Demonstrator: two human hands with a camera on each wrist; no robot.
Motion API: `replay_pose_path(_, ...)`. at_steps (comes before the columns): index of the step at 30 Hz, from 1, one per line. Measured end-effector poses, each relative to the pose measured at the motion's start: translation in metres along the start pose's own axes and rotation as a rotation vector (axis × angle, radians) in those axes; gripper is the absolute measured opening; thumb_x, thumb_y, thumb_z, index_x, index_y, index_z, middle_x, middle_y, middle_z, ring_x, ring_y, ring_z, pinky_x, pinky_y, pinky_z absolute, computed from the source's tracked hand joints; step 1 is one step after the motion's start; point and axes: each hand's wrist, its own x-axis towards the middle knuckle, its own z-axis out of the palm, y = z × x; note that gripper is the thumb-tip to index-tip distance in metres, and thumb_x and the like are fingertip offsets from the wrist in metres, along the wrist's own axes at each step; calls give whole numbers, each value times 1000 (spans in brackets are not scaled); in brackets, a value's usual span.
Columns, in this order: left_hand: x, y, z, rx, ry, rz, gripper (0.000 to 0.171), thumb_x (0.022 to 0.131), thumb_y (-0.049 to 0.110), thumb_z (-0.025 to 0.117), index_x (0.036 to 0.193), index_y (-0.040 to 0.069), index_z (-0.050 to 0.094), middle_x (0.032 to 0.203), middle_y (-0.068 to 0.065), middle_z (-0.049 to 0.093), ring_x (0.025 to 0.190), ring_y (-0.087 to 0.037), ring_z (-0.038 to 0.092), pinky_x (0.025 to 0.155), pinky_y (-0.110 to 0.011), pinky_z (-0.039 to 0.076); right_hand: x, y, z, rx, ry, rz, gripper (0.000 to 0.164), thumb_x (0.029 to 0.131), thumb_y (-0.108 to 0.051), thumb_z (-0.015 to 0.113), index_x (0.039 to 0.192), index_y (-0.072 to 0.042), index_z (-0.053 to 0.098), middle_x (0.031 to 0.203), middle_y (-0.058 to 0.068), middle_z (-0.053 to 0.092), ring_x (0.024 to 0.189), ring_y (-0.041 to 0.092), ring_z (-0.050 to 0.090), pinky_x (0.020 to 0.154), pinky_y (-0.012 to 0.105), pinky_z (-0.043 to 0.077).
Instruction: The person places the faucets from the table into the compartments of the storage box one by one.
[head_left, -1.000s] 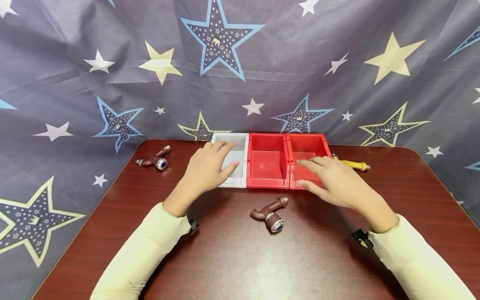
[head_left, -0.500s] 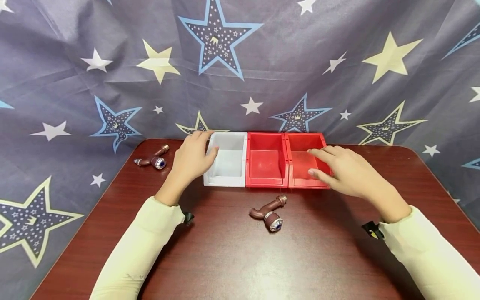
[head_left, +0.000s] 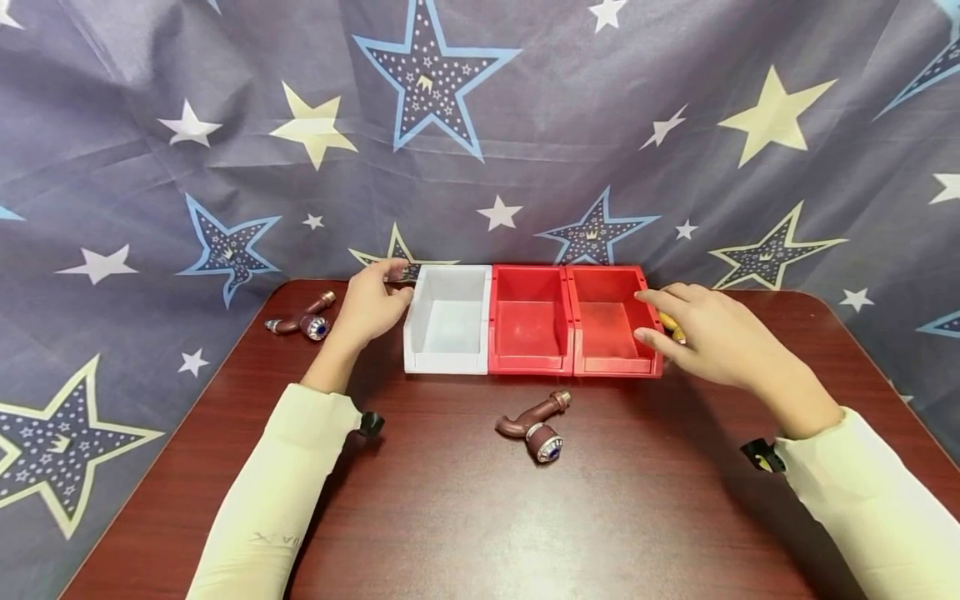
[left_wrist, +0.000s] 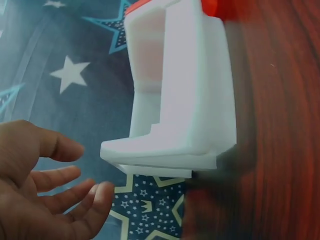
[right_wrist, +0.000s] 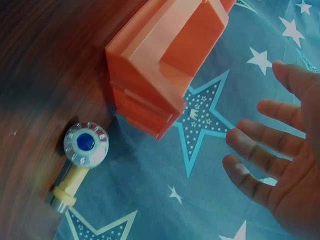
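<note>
Three open-top bins stand joined in a row at the back of the table: a white bin (head_left: pixel 450 329) on the left, a red middle bin (head_left: pixel 531 329), and a red right bin (head_left: pixel 609 329). My left hand (head_left: pixel 367 307) is just left of the white bin, thumb and fingers spread, holding nothing. In the left wrist view a gap separates the fingertips from the white bin's wall (left_wrist: pixel 185 75). At the opposite end my right hand (head_left: pixel 712 337) hovers by the right bin with fingers loosely extended. In the right wrist view, that bin (right_wrist: pixel 145 95) is apart from the fingers.
A brown branched pipe fitting with a round knob (head_left: pixel 536 425) lies in front of the bins. A similar brown fitting (head_left: pixel 303 321) lies at the table's back left. Partly behind my right hand is a yellow pipe fitting (right_wrist: pixel 75 180) with a blue-centred knob. A star-patterned cloth (head_left: pixel 495 100) hangs behind.
My left hand has moved left from over the white bin to beside it. My right hand has moved right from over the right bin to its outer side. The bins look unmoved.
</note>
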Motion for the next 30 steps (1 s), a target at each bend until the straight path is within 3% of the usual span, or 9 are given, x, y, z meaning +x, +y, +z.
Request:
replay_pose_path(3, 6, -4, 2, -122, -32, -84, 48, 92, 8, 63, 140, 2, 60, 123, -19, 66, 95, -32, 68, 77, -35, 56, -3, 4, -3, 7, -13, 31, 52, 94, -36, 73, 134, -4, 64, 120, 17, 68, 110, 38, 64, 95, 58, 49)
replay_pose_path(7, 11, -9, 1, -284, -116, -193, 51, 95, 4, 57, 145, 1, 53, 131, -20, 59, 105, -38, 66, 79, -43, 61, -5, 11, -3, 6, -11, 41, 50, 94, -35, 72, 134, -6, 64, 120, 17, 68, 109, 38, 65, 93, 59, 50)
replay_pose_path(10, 14, -12, -2, -384, -193, -264, 55, 95, 2, 55, 150, 1, 47, 136, -22, 53, 109, -35, 62, 85, -46, 59, -6, 17, -2, 6, -2, 43, 49, 94, -35, 73, 133, -7, 65, 118, 16, 68, 107, 37, 65, 90, 58, 51)
replay_pose_path(14, 17, -17, -3, -484, -267, -335, 56, 98, 2, 53, 153, 3, 42, 139, -22, 51, 101, -26, 60, 83, -38, 60, -9, 28, 0, 8, -7, 63, 46, 94, -33, 72, 131, -7, 65, 118, 17, 68, 107, 37, 66, 89, 59, 51)
replay_pose_path(18, 18, -20, -3, -529, -315, -357, 55, 99, 1, 52, 153, 4, 42, 141, -22, 50, 98, -22, 62, 78, -33, 60, -11, 38, 4, 4, -40, 91, 44, 95, -31, 70, 131, -5, 65, 118, 19, 68, 107, 38, 66, 87, 60, 51)
replay_pose_path(23, 18, -20, -5, -533, -370, -343, 62, 94, -6, 56, 154, 3, 41, 144, -22, 49, 106, -24, 61, 78, -31, 59, -16, 47, 9, 1, -89, 126, 45, 96, -33, 69, 130, -4, 65, 120, 21, 68, 108, 40, 66, 88, 61, 50)
replay_pose_path(30, 17, -20, -6, -539, -389, -348, 66, 89, -12, 59, 152, 2, 44, 146, -21, 49, 106, -24, 61, 78, -30, 58, -22, 56, 15, 6, -129, 161, 44, 97, -32, 69, 130, -4, 66, 124, 19, 68, 111, 38, 65, 91, 61, 50)
